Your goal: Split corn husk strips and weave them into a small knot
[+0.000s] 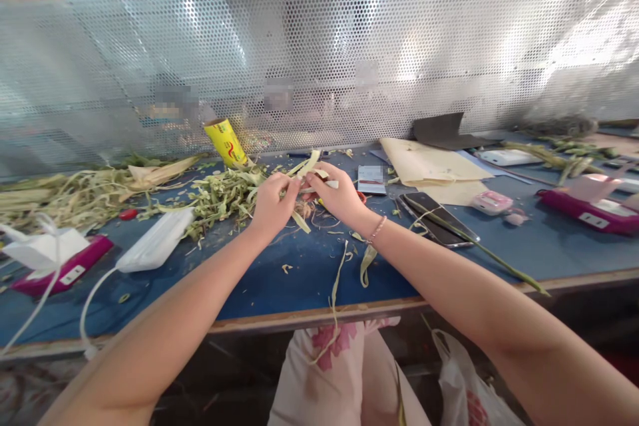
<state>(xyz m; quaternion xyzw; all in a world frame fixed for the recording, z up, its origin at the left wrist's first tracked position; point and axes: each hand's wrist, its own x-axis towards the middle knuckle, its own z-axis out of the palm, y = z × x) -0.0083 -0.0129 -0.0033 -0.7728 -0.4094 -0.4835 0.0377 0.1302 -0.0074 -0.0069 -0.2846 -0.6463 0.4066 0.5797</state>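
Note:
My left hand (pixel 275 201) and my right hand (pixel 335 192) meet over the middle of the blue table. Both pinch pale green, flat plant strips (pixel 313 161) that stick out above and below the fingers. The fingertips hide where the strips cross. Close by on the left lies a pile of dried, curled green leaf pieces (pixel 224 196). Below my right hand, a long thin strip (pixel 337 279) hangs over the table's front edge, and a curled strip (pixel 367 265) rests near my wrist.
A yellow tube (pixel 225 142) leans at the perforated metal screen (pixel 319 46). Left are a white power adapter (pixel 154 241), a purple socket block (pixel 64 266) and longer dried leaves (pixel 100 196). Right are a black phone (pixel 439 219), tan paper (pixel 434 163), a pink case (pixel 492 202) and another purple socket block (pixel 589 212).

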